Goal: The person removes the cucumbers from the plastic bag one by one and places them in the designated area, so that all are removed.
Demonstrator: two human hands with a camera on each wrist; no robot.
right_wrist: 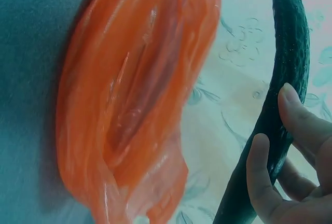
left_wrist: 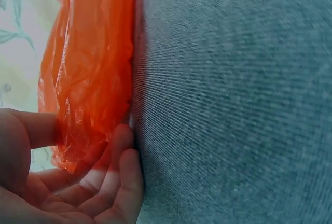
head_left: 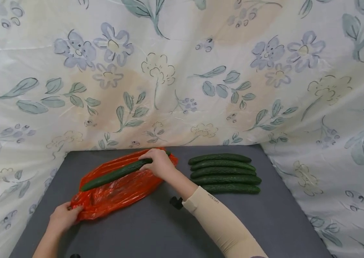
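My right hand (head_left: 158, 163) grips a long dark green cucumber (head_left: 112, 177) near its far end, thumb and fingers around it. The cucumber (right_wrist: 290, 37) is held above the orange plastic bag (head_left: 122, 193), slanting from lower left to upper right in the head view. My left hand (head_left: 63, 216) pinches the bag's near left end; in the left wrist view the thumb and fingers (left_wrist: 122, 182) are curled about the crumpled plastic. A long dark shape shows through the bag (right_wrist: 83, 130) in the right wrist view; what it is, I cannot tell.
Several cucumbers (head_left: 223, 171) lie side by side in a row at the right of the grey table (head_left: 130, 233). Flower-patterned cloth (head_left: 182, 89) hangs behind the table and along its sides. A small black object (head_left: 176, 202) is at the right wrist.
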